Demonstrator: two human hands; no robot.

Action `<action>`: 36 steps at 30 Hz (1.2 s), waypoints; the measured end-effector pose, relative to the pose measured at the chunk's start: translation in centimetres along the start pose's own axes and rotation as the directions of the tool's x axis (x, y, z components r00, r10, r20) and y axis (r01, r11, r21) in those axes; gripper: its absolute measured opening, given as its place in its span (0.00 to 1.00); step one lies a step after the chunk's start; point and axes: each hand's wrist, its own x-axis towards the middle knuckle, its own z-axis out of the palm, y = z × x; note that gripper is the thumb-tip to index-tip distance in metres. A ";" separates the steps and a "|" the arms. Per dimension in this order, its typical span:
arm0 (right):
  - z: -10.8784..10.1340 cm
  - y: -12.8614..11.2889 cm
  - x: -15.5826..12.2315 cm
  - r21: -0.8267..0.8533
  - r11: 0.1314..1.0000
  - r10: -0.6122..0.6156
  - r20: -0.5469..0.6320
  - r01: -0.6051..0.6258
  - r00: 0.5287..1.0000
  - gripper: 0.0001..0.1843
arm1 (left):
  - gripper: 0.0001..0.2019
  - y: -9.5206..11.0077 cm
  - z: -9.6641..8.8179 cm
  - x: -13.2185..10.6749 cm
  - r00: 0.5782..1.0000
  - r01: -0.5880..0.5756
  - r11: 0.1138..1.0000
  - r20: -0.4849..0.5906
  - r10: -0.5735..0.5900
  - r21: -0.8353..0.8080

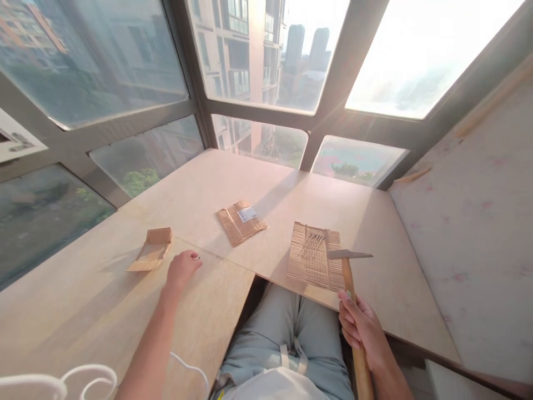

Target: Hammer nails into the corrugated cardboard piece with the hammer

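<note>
My right hand (361,328) is wrapped round the wooden handle of a hammer (348,265). The hammer's metal head hovers over the right edge of a ribbed cardboard sheet (312,256) with several nails lying on it. My left hand (182,269) rests on the wooden board (104,300) with its fingers pinched on a small dark thing, perhaps a nail. A small folded cardboard piece (152,249) lies just left of that hand.
Another cardboard piece with a white label (240,221) lies further back on the tabletop (258,183). Large windows surround the table at left and behind. A pale padded wall (478,233) stands at right. A white cable (62,380) curls at the lower left. My lap shows between the boards.
</note>
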 end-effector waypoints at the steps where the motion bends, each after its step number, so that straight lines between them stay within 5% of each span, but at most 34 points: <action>1: -0.1 0.1 0.0 0.005 1.000 0.002 0.004 -0.002 1.000 0.28 | 0.08 0.8 -0.2 -0.3 1.000 -0.022 0.991 0.001 0.023 -0.129; 7: -0.4 0.4 0.1 0.045 0.999 0.001 0.000 -0.001 1.000 0.28 | 0.15 8.9 -0.7 -2.6 0.978 -0.149 0.670 -0.006 0.210 -0.727; 14: -1.4 0.4 0.1 0.064 0.998 0.015 -0.006 -0.014 1.000 0.28 | 0.22 19.8 1.2 -5.3 0.915 -0.068 0.388 0.097 0.392 -0.919; 19: -2.9 0.4 -0.1 0.083 0.996 0.023 -0.029 -0.020 0.999 0.29 | 0.24 25.2 3.0 -6.0 0.868 0.062 0.246 0.174 0.466 -0.967; 23: -3.8 0.3 -0.6 0.100 0.995 0.015 -0.061 -0.009 0.998 0.29 | 0.23 27.4 4.9 -5.1 0.855 0.089 0.248 0.202 0.477 -0.965; 29: -4.4 0.3 -1.3 0.139 0.990 0.005 -0.136 0.014 0.991 0.27 | 0.20 29.6 7.7 -2.6 0.864 -0.097 0.361 0.102 0.493 -0.928; 36: -4.6 0.3 -1.1 0.149 0.989 0.017 -0.157 0.007 0.988 0.26 | 0.17 30.7 9.2 -0.7 0.744 -0.388 0.450 0.015 0.668 -0.804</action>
